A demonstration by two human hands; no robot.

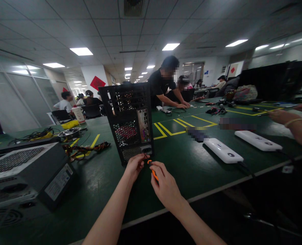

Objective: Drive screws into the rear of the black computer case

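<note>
Head view: the right hand (166, 187) is curled closed around a screwdriver (154, 174) with an orange and black handle, its front end pointing toward the left hand and the computer case. The left hand (135, 167) is partly closed, fingers bent and fingertips drawn in just beside the front of the screwdriver; whether it pinches anything small cannot be told. Both hands are at the lower end of a black computer case (116, 119), which stands upright on a green table (97, 200) with its ports and mesh facing the wearer. I cannot tell whether the left fingertips touch it.

To the left lie a grey metal box (36, 195) bearing a white label and a bundle of cables (95, 148). To the right, near each other, are two white power banks (223, 150). Beyond the case, a person in black (159, 83) leans over the table.
</note>
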